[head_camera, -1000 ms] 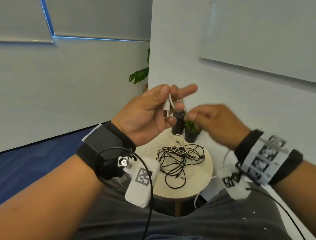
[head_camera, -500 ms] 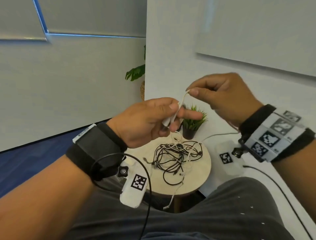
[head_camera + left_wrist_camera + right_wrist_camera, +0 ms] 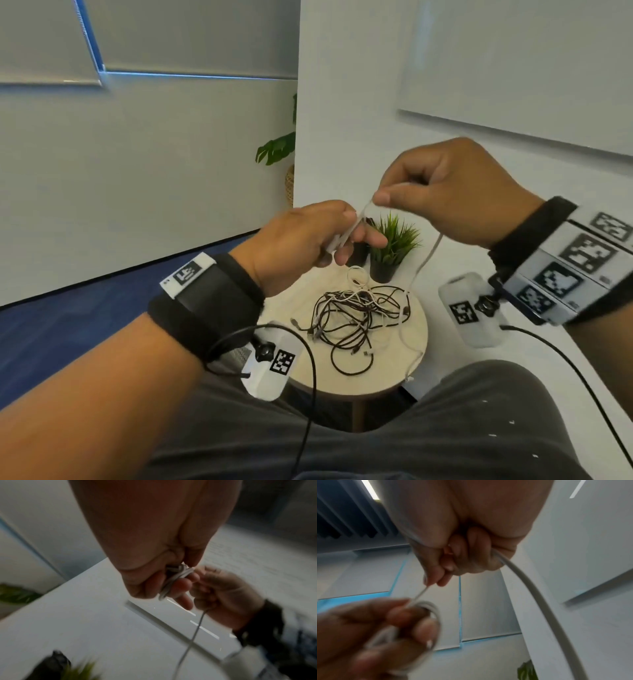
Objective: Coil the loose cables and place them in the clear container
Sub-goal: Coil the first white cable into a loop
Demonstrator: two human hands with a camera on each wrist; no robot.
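Observation:
My left hand (image 3: 344,236) is raised above the table and grips a few turns of a white cable (image 3: 176,577) wound round its fingers. Just up and to the right, my right hand (image 3: 383,198) pinches the same cable between thumb and forefinger, with a short taut stretch between the hands. From the right hand the white cable (image 3: 426,257) hangs down to the table and over its front edge. A tangle of black and white cables (image 3: 359,313) lies on the round wooden table (image 3: 404,375). No clear container shows in any view.
A small potted grass plant (image 3: 394,240) stands at the table's back edge, with a dark pot (image 3: 359,253) beside it behind my left fingers. A white wall runs close along the right. A leafy plant (image 3: 277,150) stands beyond the corner. My lap is below the table.
My right hand went from beside the left fingers up and to the right, drawing the white cable taut. My left hand sank a little, still holding the turns.

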